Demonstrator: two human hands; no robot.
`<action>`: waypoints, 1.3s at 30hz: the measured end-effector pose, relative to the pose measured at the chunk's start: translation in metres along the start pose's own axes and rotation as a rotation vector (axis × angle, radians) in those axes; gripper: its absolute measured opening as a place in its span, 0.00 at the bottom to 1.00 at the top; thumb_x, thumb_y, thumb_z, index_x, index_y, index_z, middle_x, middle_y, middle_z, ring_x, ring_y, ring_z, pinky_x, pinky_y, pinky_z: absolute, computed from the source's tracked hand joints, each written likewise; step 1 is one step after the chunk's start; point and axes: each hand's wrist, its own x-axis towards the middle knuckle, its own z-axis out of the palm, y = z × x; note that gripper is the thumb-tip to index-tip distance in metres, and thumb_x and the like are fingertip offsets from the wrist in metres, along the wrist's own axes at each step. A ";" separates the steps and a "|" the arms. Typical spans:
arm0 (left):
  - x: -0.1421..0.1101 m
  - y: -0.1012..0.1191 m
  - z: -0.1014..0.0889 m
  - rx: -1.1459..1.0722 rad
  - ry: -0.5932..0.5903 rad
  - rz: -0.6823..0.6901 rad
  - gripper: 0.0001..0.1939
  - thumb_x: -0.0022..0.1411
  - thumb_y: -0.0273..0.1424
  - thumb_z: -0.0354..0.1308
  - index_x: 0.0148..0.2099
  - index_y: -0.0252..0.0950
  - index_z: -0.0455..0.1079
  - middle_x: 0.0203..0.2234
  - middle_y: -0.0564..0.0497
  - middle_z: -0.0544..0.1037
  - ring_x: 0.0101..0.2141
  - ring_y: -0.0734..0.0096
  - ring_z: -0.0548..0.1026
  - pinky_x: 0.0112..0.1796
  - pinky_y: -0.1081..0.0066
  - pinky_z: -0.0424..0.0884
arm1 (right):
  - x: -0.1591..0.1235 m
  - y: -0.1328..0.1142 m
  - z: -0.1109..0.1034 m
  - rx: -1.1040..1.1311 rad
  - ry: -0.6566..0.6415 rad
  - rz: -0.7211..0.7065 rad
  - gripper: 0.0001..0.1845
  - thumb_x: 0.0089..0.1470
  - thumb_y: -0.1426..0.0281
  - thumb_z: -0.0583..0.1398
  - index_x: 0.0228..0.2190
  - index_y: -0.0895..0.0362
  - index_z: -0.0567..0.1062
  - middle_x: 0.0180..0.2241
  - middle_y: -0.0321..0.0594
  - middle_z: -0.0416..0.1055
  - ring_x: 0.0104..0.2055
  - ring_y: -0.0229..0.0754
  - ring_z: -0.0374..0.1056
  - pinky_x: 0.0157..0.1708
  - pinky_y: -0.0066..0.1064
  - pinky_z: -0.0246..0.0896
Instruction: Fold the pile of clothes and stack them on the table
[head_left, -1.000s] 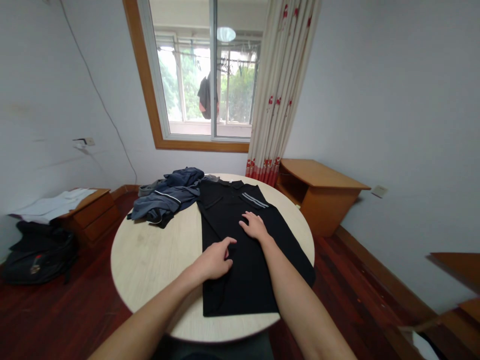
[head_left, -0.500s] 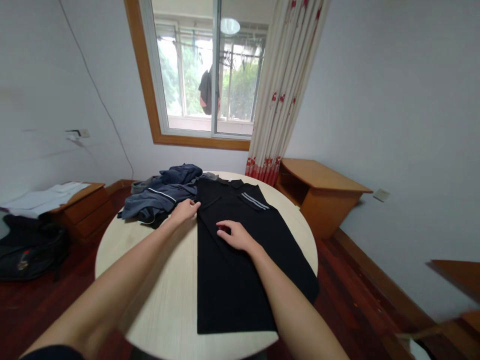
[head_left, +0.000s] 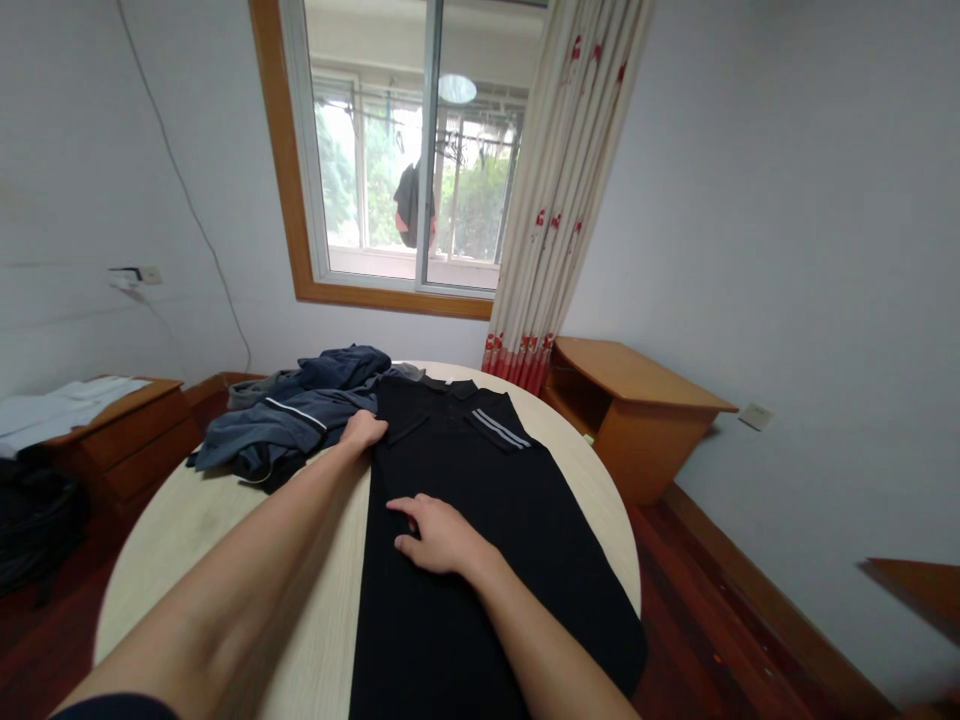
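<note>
A black polo shirt (head_left: pixel 480 490) lies spread on the round table, its collar toward the window and its right sleeve, with two pale stripes, folded over the front. At the shirt's left edge, by the shoulder and sleeve, my left hand (head_left: pixel 364 430) is closed on the cloth. My right hand (head_left: pixel 439 535) is over the middle of the shirt, fingers apart and slightly curled, nothing in its grasp. Whether its fingertips touch the cloth is hard to tell.
A heap of dark blue and grey clothes (head_left: pixel 300 410) lies left of the shirt on the pale round table (head_left: pixel 169 540). A wooden cabinet (head_left: pixel 637 380) stands behind right. Papers (head_left: pixel 67 405) lie on a low drawer unit (head_left: pixel 127 440) at left.
My right hand has moved toward me and left over the shirt. The left hand stays at the shirt's left edge, its fingers now closed tighter. The camera view has tilted up slightly.
</note>
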 end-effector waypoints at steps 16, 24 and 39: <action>-0.005 0.080 0.040 0.030 -0.103 0.466 0.23 0.59 0.30 0.54 0.56 0.36 0.74 0.54 0.48 0.76 0.55 0.62 0.72 0.56 0.71 0.64 | 0.021 0.025 -0.029 0.387 -0.479 0.102 0.16 0.49 0.79 0.58 0.41 0.58 0.76 0.19 0.26 0.65 0.20 0.31 0.67 0.24 0.20 0.60; -0.010 0.087 0.045 0.107 -0.140 0.526 0.22 0.66 0.45 0.49 0.50 0.40 0.77 0.45 0.47 0.81 0.47 0.57 0.77 0.48 0.66 0.70 | 0.012 0.049 -0.012 0.903 -0.413 0.291 0.10 0.45 0.79 0.58 0.34 0.58 0.69 0.18 0.24 0.63 0.18 0.35 0.70 0.20 0.24 0.68; 0.062 0.063 0.074 0.379 -0.204 0.471 0.38 0.68 0.52 0.38 0.72 0.37 0.46 0.70 0.43 0.42 0.69 0.52 0.41 0.63 0.46 0.38 | 0.010 0.053 -0.011 0.832 -0.303 0.303 0.11 0.55 0.75 0.57 0.42 0.57 0.68 0.20 0.22 0.60 0.14 0.29 0.63 0.15 0.19 0.59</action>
